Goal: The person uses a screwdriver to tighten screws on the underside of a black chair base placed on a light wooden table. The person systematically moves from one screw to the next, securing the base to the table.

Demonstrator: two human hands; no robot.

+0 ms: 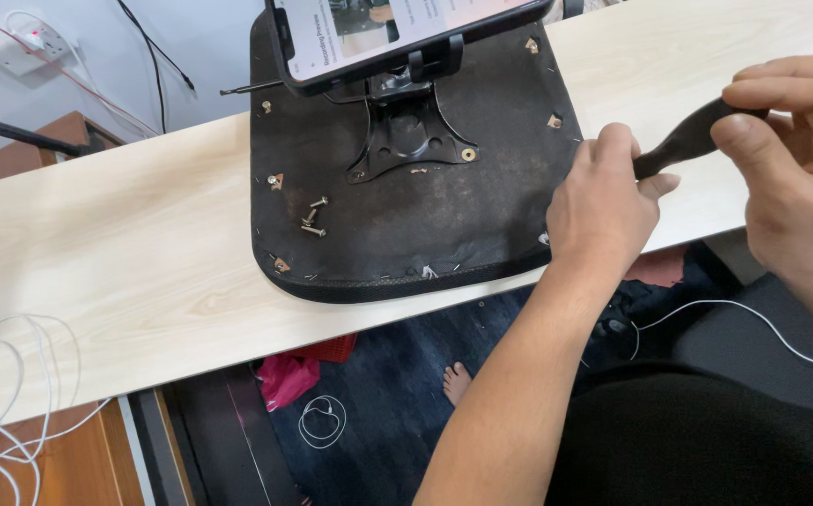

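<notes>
While both hands grip it, the black armrest (683, 142) sits at the right edge of the seat base (406, 225): left hand (603, 201) closed on its lower end, right hand (790, 159) pinching the upper. Likely rigid, light plastic; best held by both ends. Loose screws (313, 215) lie on the base; a phone (397, 33) and pale table (125, 262) beyond.

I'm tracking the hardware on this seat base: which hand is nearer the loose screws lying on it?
Left. The left hand rests at the seat base's right edge, across from the screws. The right hand is farther right, off the base, gripping a black handle.
</notes>
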